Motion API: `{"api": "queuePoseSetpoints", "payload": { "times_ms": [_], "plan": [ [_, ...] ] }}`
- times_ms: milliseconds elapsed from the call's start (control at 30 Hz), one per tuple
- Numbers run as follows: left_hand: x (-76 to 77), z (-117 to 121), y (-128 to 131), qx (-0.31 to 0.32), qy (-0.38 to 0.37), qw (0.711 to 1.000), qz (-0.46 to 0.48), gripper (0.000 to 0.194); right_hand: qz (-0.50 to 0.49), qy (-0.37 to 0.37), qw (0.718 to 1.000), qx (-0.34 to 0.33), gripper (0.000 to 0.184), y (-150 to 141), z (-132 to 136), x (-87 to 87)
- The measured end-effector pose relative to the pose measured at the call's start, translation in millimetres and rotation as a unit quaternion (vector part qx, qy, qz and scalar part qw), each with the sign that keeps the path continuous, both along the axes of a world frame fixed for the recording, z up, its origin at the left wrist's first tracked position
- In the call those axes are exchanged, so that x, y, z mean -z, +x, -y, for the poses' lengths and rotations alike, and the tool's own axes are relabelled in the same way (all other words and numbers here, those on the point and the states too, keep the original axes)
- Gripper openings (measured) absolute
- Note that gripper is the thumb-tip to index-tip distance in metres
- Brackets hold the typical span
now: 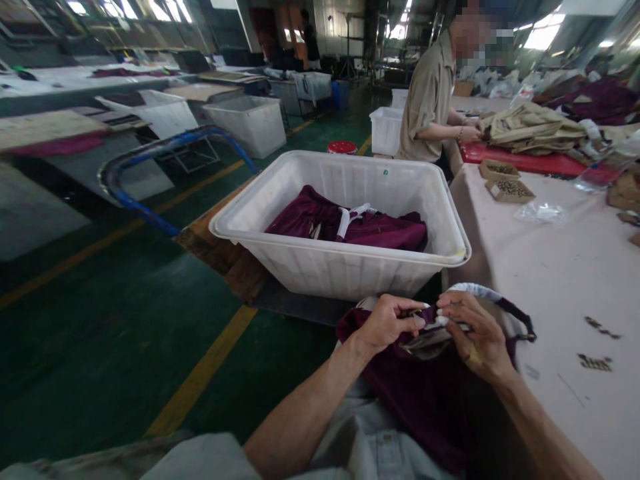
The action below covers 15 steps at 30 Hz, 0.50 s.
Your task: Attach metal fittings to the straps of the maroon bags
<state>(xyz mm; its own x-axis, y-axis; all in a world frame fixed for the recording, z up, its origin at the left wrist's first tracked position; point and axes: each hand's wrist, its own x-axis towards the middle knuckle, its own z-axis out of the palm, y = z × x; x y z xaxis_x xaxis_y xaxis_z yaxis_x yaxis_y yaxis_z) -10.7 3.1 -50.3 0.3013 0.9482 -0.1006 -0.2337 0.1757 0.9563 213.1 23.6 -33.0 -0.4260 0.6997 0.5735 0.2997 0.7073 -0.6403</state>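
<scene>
A dark purple fabric bag lies across my lap, its strap partly wrapped in white and resting against the table edge. Between the fingertips of my left hand is a small purple tab at the bag's opening. My right hand pinches the other side of this tab, with white coverings on some fingertips. Its thumb is bent under, near the pale lining. Beyond my hands, more purple bags lie in a large white plastic tub.
The tub sits on a cart with a blue handle. To the right, a pale table holds small metal pieces and cardboard boxes of fittings. A co-worker stands at its far end, handling beige items.
</scene>
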Motion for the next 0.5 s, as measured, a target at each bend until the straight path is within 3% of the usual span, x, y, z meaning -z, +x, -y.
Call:
{"api": "queuePoseSetpoints", "payload": {
  "times_ms": [133,267,367,433,500],
  "plan": [
    [-9.2,-5,0,0.001,-0.007,1.000,-0.002,0.054,0.021,-0.003,1.000,0.012,0.015,-3,-5,-0.5],
    [-25.2,-14,2,-0.007,0.028,0.997,-0.067,0.044,0.002,0.023,1.000,0.020,0.018,-8,-10,-14.9],
    [-26.4,-35,-2,-0.002,0.035,0.994,-0.105,0.045,0.006,0.048,0.998,0.032,0.021,-3,-29,-28.8],
    [-24.4,-47,-6,0.011,0.021,0.993,-0.115,0.049,-0.033,-0.030,0.996,0.071,0.018,15,-42,-39.0],
    [-21.0,-54,-11,0.003,-0.002,0.993,-0.121,0.052,-0.102,-0.144,0.975,0.134,0.013,46,-48,-45.6]
  ]
}}
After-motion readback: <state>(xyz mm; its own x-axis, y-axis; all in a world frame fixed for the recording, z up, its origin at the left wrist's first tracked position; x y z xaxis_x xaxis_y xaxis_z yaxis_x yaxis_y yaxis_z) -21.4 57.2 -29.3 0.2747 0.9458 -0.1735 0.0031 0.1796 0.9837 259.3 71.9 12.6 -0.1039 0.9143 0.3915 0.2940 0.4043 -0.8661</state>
